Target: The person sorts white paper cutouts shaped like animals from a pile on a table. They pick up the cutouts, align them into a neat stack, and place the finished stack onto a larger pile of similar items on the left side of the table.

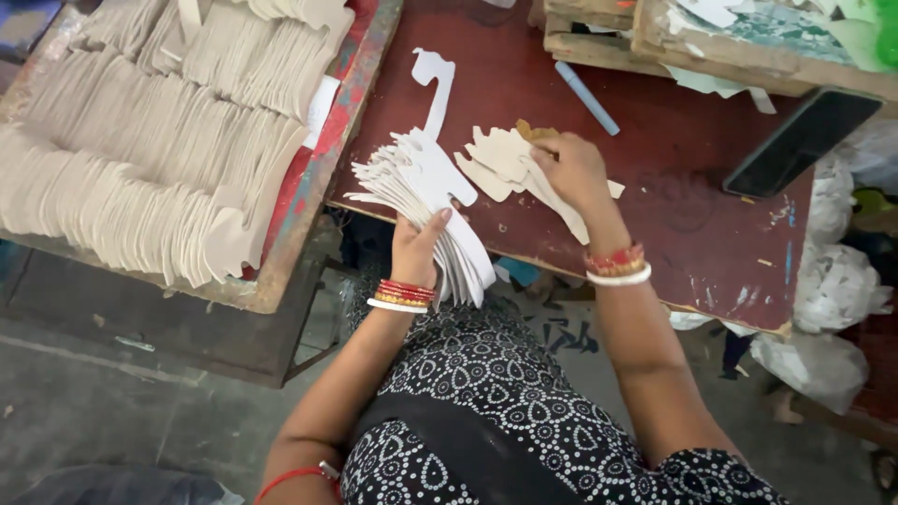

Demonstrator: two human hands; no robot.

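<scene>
My left hand (418, 248) is closed around a fanned stack of cutouts (426, 201), held over the near edge of the desk (692, 215). My right hand (571, 168) presses down on loose cutouts (505, 159) lying flat there (whether it pinches one, I cannot tell). They look like thin card: light, stiff, easily creased, best gripped at the broad end. The stack's long axis runs from upper left toward my lap.
</scene>
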